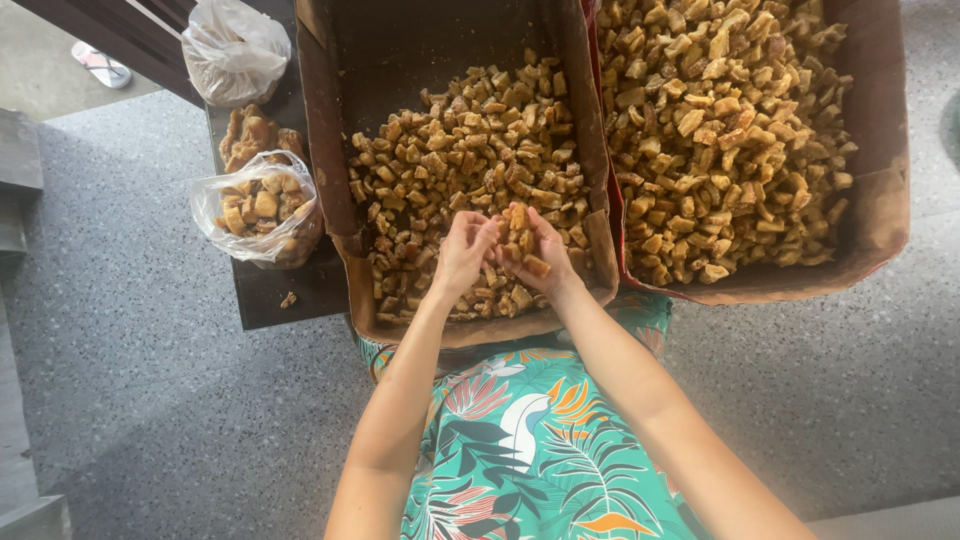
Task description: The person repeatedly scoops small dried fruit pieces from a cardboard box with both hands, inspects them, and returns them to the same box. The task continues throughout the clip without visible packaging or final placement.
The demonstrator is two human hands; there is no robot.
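Hands met at frame centre over the left box (pixel 330 200), the right hand (pixel 535 250) cupping brown chunks (pixel 520 245) beside the left hand's (pixel 463 250) curled, pinching fingers.

Golden-brown fried chunks (pixel 520 250) cupped in hands, over half-full cardboard box (pixel 330 170).

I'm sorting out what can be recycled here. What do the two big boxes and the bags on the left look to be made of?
The two big boxes look like brown cardboard: matte, with soft, bent rims stained darker, perhaps by grease. The bag holding brown chunks and the knotted bag behind it appear to be thin clear plastic film, glossy and crinkled, with their contents showing through.
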